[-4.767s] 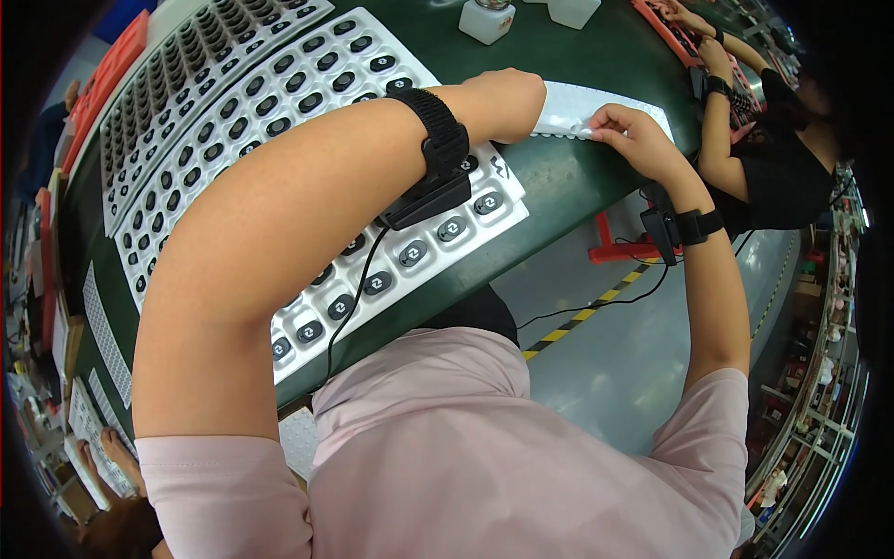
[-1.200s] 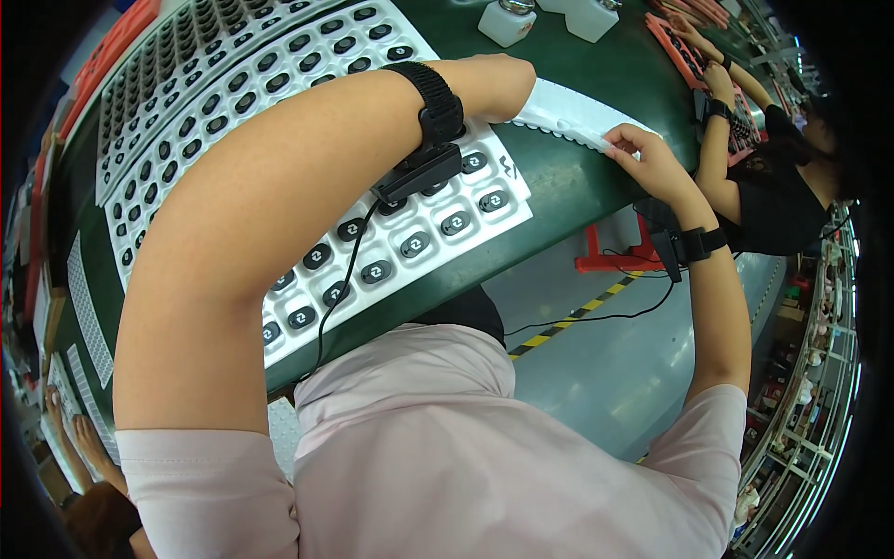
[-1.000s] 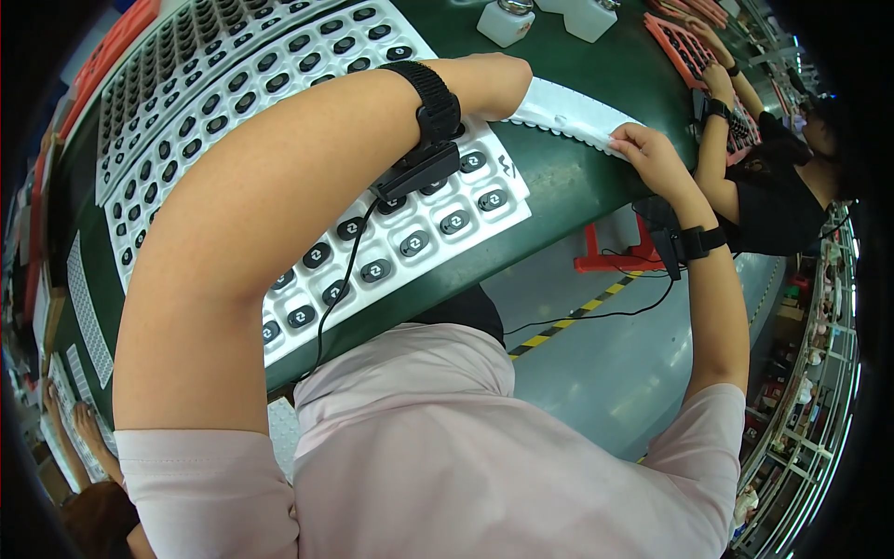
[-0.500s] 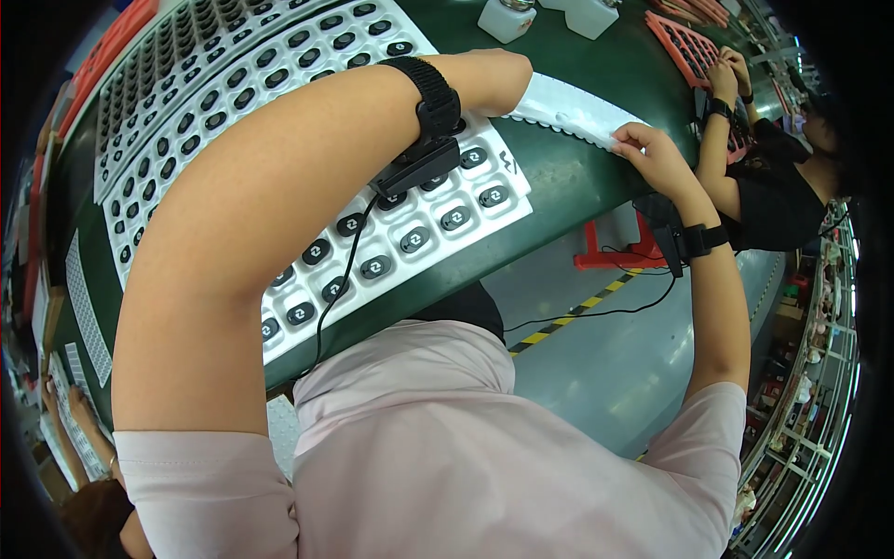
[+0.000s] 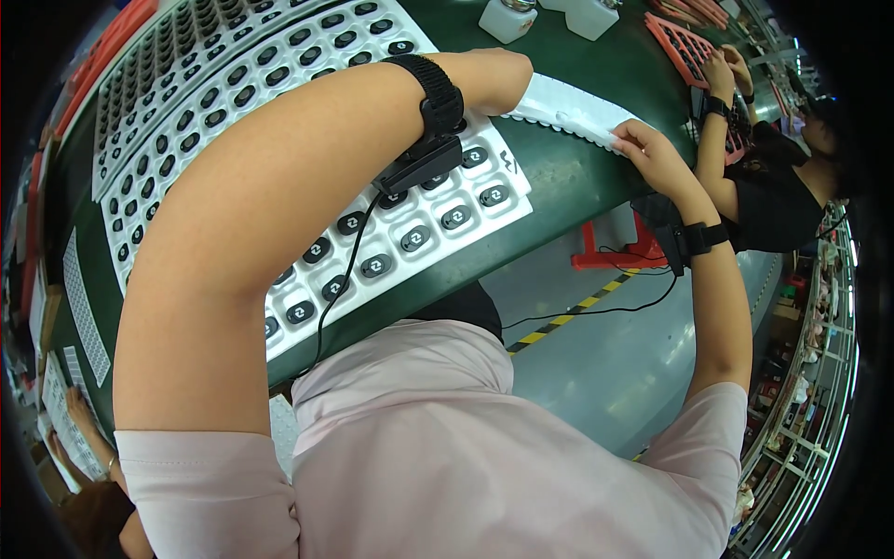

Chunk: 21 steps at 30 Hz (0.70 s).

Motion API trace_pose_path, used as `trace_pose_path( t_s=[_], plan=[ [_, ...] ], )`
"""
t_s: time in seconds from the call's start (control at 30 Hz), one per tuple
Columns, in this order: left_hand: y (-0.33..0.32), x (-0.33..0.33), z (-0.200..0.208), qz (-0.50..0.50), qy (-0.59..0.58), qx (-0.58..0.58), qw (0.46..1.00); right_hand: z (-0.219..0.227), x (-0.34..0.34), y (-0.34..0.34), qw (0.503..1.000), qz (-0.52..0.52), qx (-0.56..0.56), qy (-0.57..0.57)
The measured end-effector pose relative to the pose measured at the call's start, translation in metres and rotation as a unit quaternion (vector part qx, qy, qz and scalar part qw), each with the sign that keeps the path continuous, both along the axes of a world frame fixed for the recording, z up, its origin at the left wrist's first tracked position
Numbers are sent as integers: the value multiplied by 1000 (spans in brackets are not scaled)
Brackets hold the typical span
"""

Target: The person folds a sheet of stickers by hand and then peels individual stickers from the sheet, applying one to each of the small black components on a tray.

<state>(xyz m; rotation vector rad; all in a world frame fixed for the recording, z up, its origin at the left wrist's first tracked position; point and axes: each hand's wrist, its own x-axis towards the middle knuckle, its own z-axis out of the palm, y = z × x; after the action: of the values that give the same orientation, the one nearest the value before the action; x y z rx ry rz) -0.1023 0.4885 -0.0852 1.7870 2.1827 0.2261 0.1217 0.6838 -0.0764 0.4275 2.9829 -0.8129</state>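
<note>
A long white plastic strip with a toothed edge lies across the green table. My left hand closes on its left end, my forearm reaching across a white tray of black round parts. At the strip's right end my right hand pinches it with the fingertips, near the table's edge. Both wrists carry black bands; a cable runs down from the left one.
More white trays of black parts fill the table's left. Two white bottles stand at the back. A co-worker in black handles a red tray at the right. A red frame and striped floor tape lie below.
Both hands stay on the white strip. My right hand's fingers have shifted slightly along its right end; the left arm has barely moved.
</note>
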Motion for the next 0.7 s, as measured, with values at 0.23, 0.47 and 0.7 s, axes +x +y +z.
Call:
trace_pose_path(
  t_s=[0.23,0.47,0.7],
  plan=[
    [0,-1,1,0,-6,0,1000,2,8,12,999,18,-1,-29],
    [0,-2,1,-4,-7,2,1000,4,0,15,998,-10,14,-59],
    [1,-3,-3,1,-5,7,1000,2,5,17,998,-13,-51,-15]
  ],
)
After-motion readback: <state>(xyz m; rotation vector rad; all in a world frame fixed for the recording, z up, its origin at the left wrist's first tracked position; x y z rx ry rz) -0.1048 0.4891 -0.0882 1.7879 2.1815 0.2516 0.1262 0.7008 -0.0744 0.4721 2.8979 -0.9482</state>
